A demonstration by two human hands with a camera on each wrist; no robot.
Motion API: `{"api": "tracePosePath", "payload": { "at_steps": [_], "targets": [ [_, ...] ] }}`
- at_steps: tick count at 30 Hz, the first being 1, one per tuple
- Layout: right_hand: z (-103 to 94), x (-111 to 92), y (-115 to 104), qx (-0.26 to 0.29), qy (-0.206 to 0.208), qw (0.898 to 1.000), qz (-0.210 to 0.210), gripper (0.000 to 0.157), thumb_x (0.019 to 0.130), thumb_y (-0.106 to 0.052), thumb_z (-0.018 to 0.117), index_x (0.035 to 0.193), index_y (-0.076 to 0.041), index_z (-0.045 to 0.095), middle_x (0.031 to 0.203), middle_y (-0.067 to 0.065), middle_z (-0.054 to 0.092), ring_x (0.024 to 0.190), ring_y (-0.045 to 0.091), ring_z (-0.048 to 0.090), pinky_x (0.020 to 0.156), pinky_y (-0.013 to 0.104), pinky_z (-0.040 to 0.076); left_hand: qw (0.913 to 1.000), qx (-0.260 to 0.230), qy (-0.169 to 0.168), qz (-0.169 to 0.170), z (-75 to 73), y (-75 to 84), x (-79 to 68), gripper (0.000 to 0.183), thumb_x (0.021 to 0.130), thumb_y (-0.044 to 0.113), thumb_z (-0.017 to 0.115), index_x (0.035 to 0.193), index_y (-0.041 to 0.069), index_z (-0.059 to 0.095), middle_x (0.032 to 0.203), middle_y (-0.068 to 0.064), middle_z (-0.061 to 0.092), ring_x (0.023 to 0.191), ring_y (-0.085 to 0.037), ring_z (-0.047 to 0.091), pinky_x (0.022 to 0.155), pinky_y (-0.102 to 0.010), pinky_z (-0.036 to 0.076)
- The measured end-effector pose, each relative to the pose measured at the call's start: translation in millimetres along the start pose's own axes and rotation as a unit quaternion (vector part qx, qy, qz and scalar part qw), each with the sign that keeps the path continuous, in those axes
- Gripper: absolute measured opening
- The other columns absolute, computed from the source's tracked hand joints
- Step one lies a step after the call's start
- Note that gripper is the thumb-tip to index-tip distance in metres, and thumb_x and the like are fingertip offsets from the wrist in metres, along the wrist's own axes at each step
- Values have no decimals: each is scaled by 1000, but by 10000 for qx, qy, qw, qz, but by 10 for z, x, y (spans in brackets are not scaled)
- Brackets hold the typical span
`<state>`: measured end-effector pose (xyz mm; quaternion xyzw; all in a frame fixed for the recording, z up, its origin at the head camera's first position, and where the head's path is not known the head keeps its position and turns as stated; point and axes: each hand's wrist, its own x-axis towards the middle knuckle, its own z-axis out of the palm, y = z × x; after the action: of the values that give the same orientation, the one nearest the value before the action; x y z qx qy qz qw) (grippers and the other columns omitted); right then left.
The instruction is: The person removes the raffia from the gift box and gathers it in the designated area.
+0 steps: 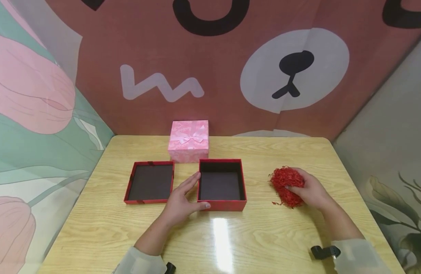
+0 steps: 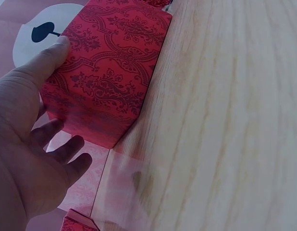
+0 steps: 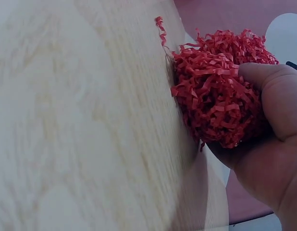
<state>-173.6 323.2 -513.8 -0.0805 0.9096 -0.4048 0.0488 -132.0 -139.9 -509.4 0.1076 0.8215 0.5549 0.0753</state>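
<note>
A red patterned gift box (image 1: 221, 205) stands without its lid, its dark inside facing up. At its front left corner is my left hand (image 1: 181, 201), the thumb laid against the front side and the fingers spread along the left side. In the left wrist view, that thumb touches the box's patterned wall (image 2: 110, 62) while the other fingers lie loosely beside it. Over on the right, my right hand (image 1: 311, 190) grips a clump of red shredded paper (image 1: 286, 187). The right wrist view shows its thumb pressed into the crinkled paper strands (image 3: 216, 91).
Left of the box lies its red-rimmed lid (image 1: 150, 182), dark inner face up. A pink gift box with a bow (image 1: 188, 140) stands behind, near the back edge of the wooden table (image 1: 265, 236). A printed wall cloth (image 1: 217, 57) rises behind the table.
</note>
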Motion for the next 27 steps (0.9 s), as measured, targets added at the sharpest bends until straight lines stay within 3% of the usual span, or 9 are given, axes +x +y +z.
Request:
{"api": "tracePosePath", "payload": {
  "at_steps": [7, 17, 27],
  "targets": [
    [39, -40, 14, -211, 216, 9995, -103, 58, 95, -13, 76, 146, -5, 50, 131, 26, 64, 122, 46, 60, 99, 62, 52, 10000, 61, 2, -10, -3, 6, -4, 104, 72, 44, 94, 160, 34, 40, 161, 27, 34, 151, -12, 34, 116, -46, 43],
    [125, -86, 48, -333, 205, 9992, 62, 61, 98, -27, 74, 150, -7, 48, 136, 24, 62, 126, 47, 58, 102, 65, 50, 9999, 104, -10, -44, 1, 20, -6, 104, 72, 44, 93, 160, 32, 40, 160, 28, 34, 150, -13, 36, 115, -46, 44],
    [91, -82, -7, -156, 119, 9998, 60, 80, 95, -37, 77, 159, -10, 36, 143, 25, 56, 129, 48, 55, 103, 66, 49, 9999, 104, -21, 7, -5, 21, -8, 103, 72, 45, 93, 160, 37, 40, 161, 27, 34, 150, -12, 35, 115, -45, 44]
  ]
}}
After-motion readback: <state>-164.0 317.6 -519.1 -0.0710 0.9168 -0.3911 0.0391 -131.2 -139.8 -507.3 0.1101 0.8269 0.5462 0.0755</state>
